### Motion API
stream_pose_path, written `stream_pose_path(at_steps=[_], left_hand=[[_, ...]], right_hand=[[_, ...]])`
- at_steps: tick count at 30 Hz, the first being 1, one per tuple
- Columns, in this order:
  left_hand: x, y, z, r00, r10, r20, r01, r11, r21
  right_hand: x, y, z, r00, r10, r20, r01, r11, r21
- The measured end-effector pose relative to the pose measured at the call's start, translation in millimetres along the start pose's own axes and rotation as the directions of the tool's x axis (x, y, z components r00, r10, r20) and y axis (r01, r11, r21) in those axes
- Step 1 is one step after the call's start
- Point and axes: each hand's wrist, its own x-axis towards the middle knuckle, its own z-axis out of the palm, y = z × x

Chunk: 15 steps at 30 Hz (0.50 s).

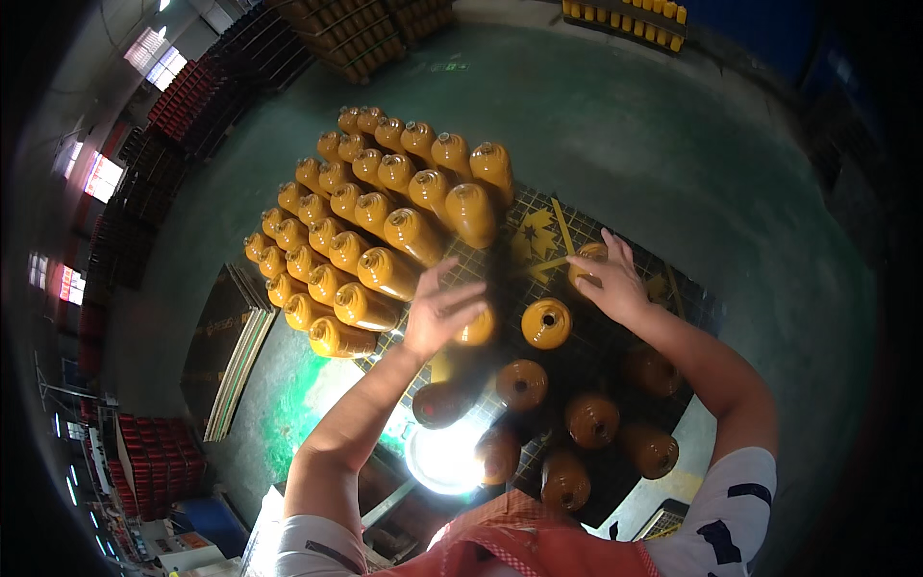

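My left hand is raised with its fingers spread, above and beside an orange bottle-shaped cylinder. Nothing shows in its grasp. My right hand curves round another glossy orange cylinder, partly hidden by the thumb and fingers. Between the hands stands a cylinder with a dark round opening in its top. Several darker-looking cylinders stand nearer to me on the grid-marked table. To the left and far side, many orange cylinders stand upright in close rows.
Flat yellow pieces lie on the table's far part. A bright round lamp glares near my front. Stacked boards lean at the left. Green floor surrounds the table, with racks of red items beyond.
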Motion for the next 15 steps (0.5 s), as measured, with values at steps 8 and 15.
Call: stream_pose_path(at_steps=[8, 15], left_hand=[[135, -58, 28, 0.997, -0.055, -0.048, 0.069, 0.917, 0.392], [141, -74, 53, 0.987, -0.113, -0.118, 0.145, 0.939, 0.312]], right_hand=[[6, 2, 8, 0.996, -0.055, -0.063, 0.060, 0.996, 0.073], [-7, 6, 7, 0.985, -0.122, -0.122, 0.124, 0.992, 0.010]])
